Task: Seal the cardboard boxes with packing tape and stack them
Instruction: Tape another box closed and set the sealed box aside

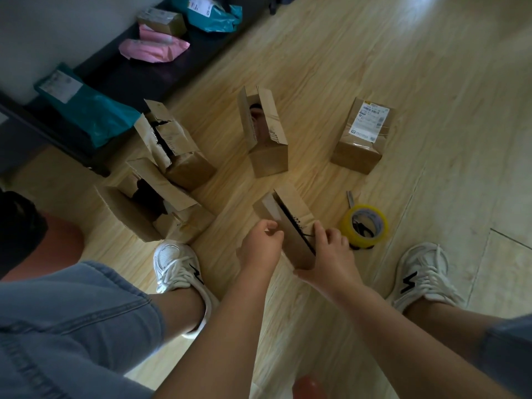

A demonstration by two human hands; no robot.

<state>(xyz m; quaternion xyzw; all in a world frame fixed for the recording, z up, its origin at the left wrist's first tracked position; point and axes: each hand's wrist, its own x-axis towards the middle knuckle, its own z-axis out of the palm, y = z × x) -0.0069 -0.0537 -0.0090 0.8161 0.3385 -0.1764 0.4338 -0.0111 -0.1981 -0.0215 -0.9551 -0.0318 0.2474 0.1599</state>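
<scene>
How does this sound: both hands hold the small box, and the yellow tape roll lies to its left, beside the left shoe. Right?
Not quite. The left hand and right hand do hold the small box, but the yellow tape roll lies to its right, near the right shoe, not the left one. The head view shows this.

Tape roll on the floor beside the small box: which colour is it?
The tape roll is yellow, shown best in the head view.
</scene>
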